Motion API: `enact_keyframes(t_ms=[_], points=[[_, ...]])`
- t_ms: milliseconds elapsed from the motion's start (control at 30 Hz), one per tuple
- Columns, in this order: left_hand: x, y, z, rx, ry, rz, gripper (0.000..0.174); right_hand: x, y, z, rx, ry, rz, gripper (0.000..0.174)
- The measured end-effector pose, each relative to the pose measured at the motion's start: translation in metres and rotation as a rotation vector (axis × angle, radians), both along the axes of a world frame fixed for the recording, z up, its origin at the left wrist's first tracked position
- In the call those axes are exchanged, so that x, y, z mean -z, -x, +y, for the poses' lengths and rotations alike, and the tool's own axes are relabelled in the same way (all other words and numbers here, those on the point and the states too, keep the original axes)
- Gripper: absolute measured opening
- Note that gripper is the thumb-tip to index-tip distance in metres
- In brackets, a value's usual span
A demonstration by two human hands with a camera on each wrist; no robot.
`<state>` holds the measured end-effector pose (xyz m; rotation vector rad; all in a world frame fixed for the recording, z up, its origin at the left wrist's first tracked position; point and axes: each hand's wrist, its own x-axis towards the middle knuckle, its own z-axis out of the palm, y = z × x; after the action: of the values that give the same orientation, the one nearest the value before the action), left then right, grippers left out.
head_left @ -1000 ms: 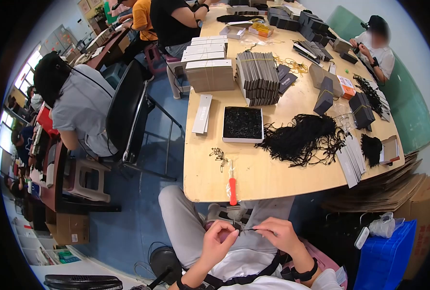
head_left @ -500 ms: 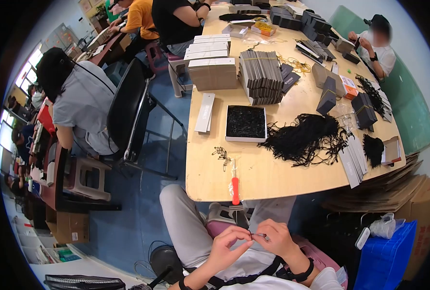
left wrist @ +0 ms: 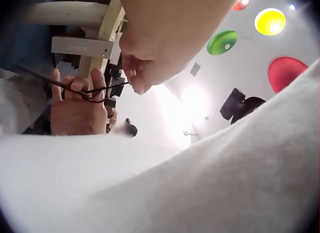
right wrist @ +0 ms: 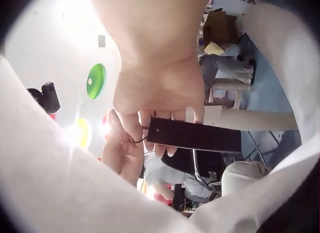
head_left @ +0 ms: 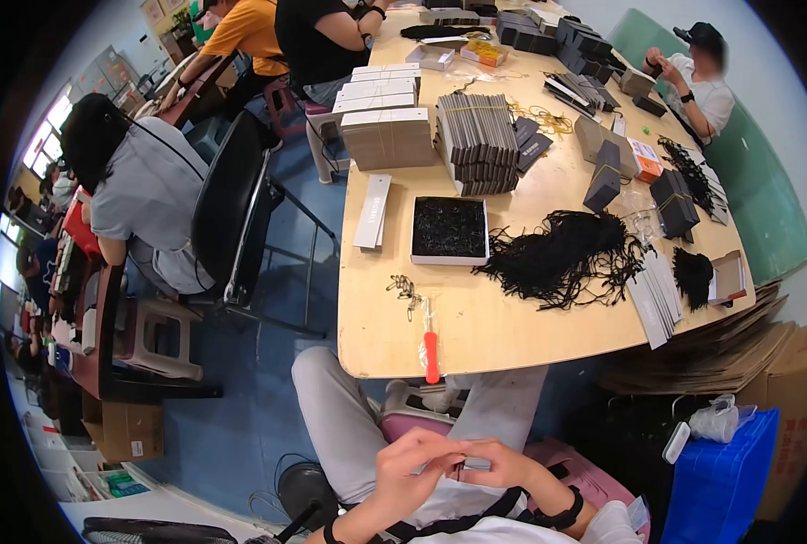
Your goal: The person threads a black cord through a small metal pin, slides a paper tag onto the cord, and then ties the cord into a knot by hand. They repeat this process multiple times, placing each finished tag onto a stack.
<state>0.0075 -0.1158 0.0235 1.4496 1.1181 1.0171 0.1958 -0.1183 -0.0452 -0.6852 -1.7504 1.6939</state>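
In the head view my left hand (head_left: 412,462) and right hand (head_left: 503,464) meet above the lap, fingertips close together. The left wrist view shows the left fingers pinching a thin black cord (left wrist: 117,85), which runs in a loop across the bent fingers of the right hand (left wrist: 77,112). A dark, flat, strip-shaped tag (right wrist: 195,135) with a small hole near one end overlaps the right fingers in the right wrist view. Beside that end, the cord bends between thumb and finger, and the left hand (right wrist: 125,158) sits behind. I cannot tell which hand supports the tag.
Ahead on the table (head_left: 381,335) lie a red-handled tool (head_left: 431,356), small metal clips (head_left: 403,290), a box of black pieces (head_left: 449,228) and a heap of black cords (head_left: 557,258). Banded tag stacks (head_left: 480,145) stand behind. A blue crate (head_left: 725,476) is at the right.
One second ago the hands were apart with the cord stretched between them; now they are together and slightly lower. The person across the table has raised both hands towards the face.
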Motion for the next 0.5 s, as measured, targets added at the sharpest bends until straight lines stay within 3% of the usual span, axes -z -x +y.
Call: enact_keyframes(t_ms=[33, 100, 133, 167, 267, 333, 500], points=[[-0.002, 0.001, 0.003, -0.048, -0.033, -0.034, 0.021, -0.005, 0.001, -0.003, -0.027, 0.219, 0.012, 0.03], [0.002, 0.008, 0.009, -0.044, -0.059, -0.02, 0.022, -0.008, 0.0, -0.002, -0.021, 0.144, 0.038, 0.033], [0.003, 0.009, 0.011, -0.113, 0.025, -0.16, 0.022, -0.01, -0.001, 0.0, -0.012, 0.066, 0.064, 0.037], [0.002, 0.01, 0.014, -0.181, 0.109, -0.3, 0.023, -0.015, -0.003, 0.0, -0.012, 0.066, 0.064, 0.037], [0.005, 0.015, 0.021, -0.22, 0.152, -0.391, 0.017, -0.028, -0.009, -0.001, 0.04, 0.19, -0.058, 0.043], [0.012, 0.018, 0.026, -0.326, 0.154, -0.459, 0.01, -0.031, -0.011, -0.001, 0.191, -0.064, -0.201, 0.046], [0.017, 0.015, 0.032, -0.361, 0.15, -0.519, 0.01, -0.049, -0.025, 0.007, 0.25, -0.176, -0.443, 0.054]])
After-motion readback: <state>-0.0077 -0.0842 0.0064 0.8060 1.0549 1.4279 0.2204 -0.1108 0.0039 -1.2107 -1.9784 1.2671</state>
